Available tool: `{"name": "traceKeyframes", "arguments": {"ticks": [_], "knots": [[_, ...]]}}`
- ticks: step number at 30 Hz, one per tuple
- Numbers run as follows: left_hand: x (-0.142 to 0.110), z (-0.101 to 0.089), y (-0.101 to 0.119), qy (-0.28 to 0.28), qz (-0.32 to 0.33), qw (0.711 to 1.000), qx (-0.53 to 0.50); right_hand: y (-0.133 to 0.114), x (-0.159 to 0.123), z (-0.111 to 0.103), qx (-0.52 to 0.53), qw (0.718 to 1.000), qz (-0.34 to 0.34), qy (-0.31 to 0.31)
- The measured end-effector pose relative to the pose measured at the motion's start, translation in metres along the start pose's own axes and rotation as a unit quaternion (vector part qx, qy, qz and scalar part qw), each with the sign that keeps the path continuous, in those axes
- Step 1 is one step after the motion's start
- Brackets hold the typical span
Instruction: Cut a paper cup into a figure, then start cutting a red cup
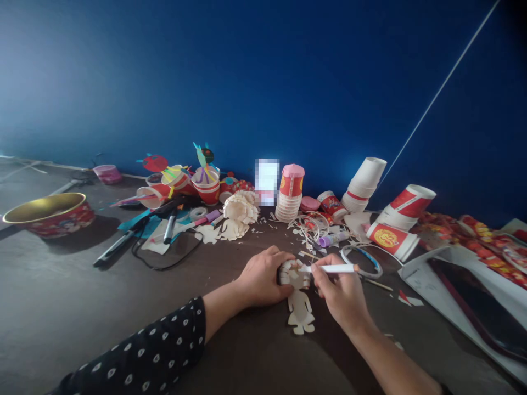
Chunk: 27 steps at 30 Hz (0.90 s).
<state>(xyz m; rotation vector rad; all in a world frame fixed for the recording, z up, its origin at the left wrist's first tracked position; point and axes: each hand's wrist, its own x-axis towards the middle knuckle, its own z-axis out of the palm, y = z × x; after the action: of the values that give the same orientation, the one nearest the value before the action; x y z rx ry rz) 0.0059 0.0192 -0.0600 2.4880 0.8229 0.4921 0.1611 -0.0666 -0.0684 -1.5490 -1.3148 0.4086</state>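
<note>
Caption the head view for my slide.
Left hand holds a paper cutout figure; right hand marks it with a white pen.

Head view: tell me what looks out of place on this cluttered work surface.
The red-and-white printed paper cups lie toppled on their sides at the right, unlike the upright stack of white paper cups with a pink top. Cream paper offcuts are strewn messily across the dark work surface.

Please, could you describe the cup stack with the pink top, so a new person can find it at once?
Look along the foot of the blue wall. Among the paper cups there, one stack stands upright, just right of a blurred white patch. Only this stack has a pink top.
</note>
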Motion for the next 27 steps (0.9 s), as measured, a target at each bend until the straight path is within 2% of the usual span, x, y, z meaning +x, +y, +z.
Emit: {"name": "traceKeyframes", "arguments": {"ticks": [5,16,27], "knots": [[0.0000,0.0005,-0.0002,-0.001,-0.005,1.000,0.000,0.0044,-0.0004,0.0035,-0.018,1.000,-0.010,-0.015],[0.0000,0.0022,-0.0029,0.005,0.000,1.000,-0.006,0.0035,-0.0004,0.0044,-0.113,0.992,-0.048,-0.002],[0.0007,0.0017,-0.0030,0.006,0.001,1.000,-0.007,0.0046,0.0011,0.0051,-0.113,0.993,-0.037,-0.010]]}}
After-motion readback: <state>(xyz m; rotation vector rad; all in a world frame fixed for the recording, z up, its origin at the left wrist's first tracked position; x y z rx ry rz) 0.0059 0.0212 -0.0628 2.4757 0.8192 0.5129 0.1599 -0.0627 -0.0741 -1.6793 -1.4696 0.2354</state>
